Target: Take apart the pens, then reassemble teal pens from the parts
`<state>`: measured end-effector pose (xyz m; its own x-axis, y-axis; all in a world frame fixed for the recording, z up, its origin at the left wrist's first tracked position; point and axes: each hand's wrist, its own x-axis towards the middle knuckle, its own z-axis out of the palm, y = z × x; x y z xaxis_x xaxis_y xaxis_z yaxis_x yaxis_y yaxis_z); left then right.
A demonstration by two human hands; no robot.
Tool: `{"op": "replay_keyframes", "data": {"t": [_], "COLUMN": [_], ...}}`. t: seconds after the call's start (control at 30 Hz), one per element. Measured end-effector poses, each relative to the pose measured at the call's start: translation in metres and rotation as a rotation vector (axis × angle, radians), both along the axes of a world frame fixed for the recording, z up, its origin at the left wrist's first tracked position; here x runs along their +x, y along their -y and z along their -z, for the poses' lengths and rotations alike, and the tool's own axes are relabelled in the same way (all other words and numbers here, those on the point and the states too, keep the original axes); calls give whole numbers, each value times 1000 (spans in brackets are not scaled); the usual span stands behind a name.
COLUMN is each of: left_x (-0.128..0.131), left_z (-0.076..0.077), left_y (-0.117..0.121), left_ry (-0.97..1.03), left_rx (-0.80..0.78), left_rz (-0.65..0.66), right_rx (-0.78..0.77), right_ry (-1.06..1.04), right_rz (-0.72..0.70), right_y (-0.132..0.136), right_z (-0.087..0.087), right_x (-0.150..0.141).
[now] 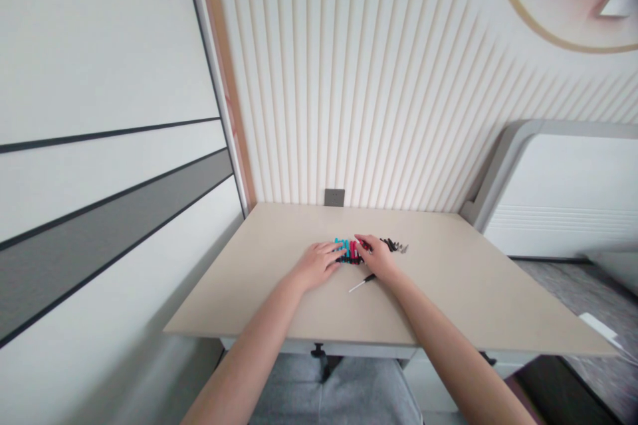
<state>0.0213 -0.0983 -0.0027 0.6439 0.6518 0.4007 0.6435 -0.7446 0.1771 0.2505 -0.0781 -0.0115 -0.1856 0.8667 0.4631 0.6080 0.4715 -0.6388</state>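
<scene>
Your left hand (316, 264) lies spread on the row of cyan, red and black plastic pieces (350, 251) on the worktop (448, 295); your right hand (376, 257) curls over its red pieces, pinch unclear. Keep the row steady; a black-handled screwdriver (362, 283) lies just below.

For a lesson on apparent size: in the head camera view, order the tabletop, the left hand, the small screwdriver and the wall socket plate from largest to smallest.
1. Beige tabletop
2. Left hand
3. Small screwdriver and wall socket plate: too close to rank, the plate being farther off.
</scene>
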Motion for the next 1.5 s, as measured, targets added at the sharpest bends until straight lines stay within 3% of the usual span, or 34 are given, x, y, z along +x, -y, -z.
{"op": "replay_keyframes", "data": {"t": [0.23,0.4,0.9,1.17,1.33,1.5], "left_x": [7,9,5,6,8,10], "left_z": [-2,-3,0,1,0,-3], "left_y": [-2,-4,-8,-8,-7,-5], "left_ry": [-95,-77,16,7,2,18], "left_rx": [-20,-20,-50,-11,-10,-17], "left_rz": [51,110,129,87,74,69], "right_rx": [66,66,77,105,62,49], "right_ry": [261,331,378,130,232,375], "right_rz": [-55,-59,-88,-82,-292,-395], "right_y": [10,12,24,19,34,53], "right_z": [-4,-6,-15,-26,-35,-28], "right_x": [-17,-19,-16,2,32,42]}}
